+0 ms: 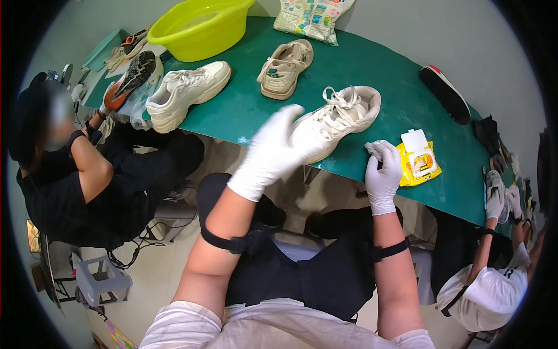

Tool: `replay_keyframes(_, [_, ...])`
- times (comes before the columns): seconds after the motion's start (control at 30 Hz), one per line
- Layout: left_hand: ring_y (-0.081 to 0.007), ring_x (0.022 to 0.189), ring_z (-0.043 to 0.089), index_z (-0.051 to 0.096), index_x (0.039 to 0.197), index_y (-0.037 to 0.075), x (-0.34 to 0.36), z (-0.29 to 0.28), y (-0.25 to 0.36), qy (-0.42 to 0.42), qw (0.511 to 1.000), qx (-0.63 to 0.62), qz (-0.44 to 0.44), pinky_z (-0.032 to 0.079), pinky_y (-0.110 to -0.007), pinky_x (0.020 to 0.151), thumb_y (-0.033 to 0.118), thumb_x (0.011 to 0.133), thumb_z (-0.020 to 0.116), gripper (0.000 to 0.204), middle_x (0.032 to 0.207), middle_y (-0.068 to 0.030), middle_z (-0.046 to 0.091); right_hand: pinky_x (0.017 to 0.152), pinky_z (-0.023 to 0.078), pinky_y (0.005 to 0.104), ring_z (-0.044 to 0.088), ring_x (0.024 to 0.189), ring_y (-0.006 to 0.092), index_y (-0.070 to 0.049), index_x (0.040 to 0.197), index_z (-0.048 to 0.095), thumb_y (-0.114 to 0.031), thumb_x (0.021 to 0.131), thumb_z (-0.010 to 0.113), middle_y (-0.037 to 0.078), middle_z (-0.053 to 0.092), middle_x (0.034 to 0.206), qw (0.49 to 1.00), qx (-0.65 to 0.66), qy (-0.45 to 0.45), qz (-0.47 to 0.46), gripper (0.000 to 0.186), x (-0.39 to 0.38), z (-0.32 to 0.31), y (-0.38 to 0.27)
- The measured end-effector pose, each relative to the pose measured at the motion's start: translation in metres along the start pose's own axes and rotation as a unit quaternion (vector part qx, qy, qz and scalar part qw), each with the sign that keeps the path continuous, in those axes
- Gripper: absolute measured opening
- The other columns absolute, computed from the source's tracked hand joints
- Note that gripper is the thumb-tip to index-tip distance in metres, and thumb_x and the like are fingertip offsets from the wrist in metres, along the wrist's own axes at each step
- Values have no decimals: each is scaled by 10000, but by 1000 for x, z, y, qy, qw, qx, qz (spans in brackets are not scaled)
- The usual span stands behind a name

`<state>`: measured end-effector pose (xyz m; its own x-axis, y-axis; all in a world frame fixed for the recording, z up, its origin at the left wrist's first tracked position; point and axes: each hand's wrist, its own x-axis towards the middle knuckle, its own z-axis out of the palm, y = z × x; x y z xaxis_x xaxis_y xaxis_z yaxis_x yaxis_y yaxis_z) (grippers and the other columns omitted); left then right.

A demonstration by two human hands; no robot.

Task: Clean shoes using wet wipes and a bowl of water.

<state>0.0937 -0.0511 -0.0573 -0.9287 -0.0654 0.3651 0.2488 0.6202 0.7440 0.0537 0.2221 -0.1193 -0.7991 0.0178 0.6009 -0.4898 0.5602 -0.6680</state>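
A white lace-up sneaker point(334, 125) lies near the table's front edge, its toe toward me and its heel away to the right. My left hand point(270, 154), in a white glove, is around the toe, thumb on the far side and fingers at the near side. To the right of the sneaker, my gloved right hand point(383, 177) is raised at the edge. Its fingers are bent toward the thumb around something whitish and crumpled that I cannot make out. Beside that hand sits a yellow wipes pack point(419, 163) with its white lid flipped up.
The green table point(383, 67) also bears a beige sneaker point(285, 70), a chunky white sneaker point(189, 93), a yellow-green basin point(203, 29), a plastic package point(314, 17) and a black-soled shoe point(444, 93). One person point(75, 157) sits at left, another point(488, 279) works at right.
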Motion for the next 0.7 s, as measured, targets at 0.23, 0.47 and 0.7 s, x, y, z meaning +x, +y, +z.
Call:
replay_keyframes(0.23, [-433, 1232, 629, 424, 1551, 37, -3, 27, 31, -62, 974, 217, -33, 548, -482, 1011, 521, 718, 891, 1070, 1439, -266, 567, 906, 622, 361, 743, 1004, 279, 27, 1099, 711, 129, 879, 631, 173, 669, 1164, 998, -45, -10, -33, 255, -1, -3, 4])
replay_keyframes(0.47, [-427, 1260, 659, 442, 1523, -63, 34, -1, 40, -119, 960, -162, -196, 529, -450, 1039, 697, 850, 673, 1041, 1347, -356, 645, 902, 630, 377, 746, 1000, 311, 34, 1129, 703, 134, 881, 623, 192, 666, 1166, 991, -98, 6, -86, 279, -2, -4, 4])
replay_keyframes(0.7, [-418, 1260, 660, 576, 1455, -27, 24, -1, 43, -197, 959, 11, -203, 504, -438, 1071, 661, 998, 549, 827, 1356, -298, 672, 879, 621, 361, 752, 967, 299, 40, 1078, 705, 133, 873, 628, 188, 678, 1144, 996, -61, 6, -70, 238, -4, 2, 11])
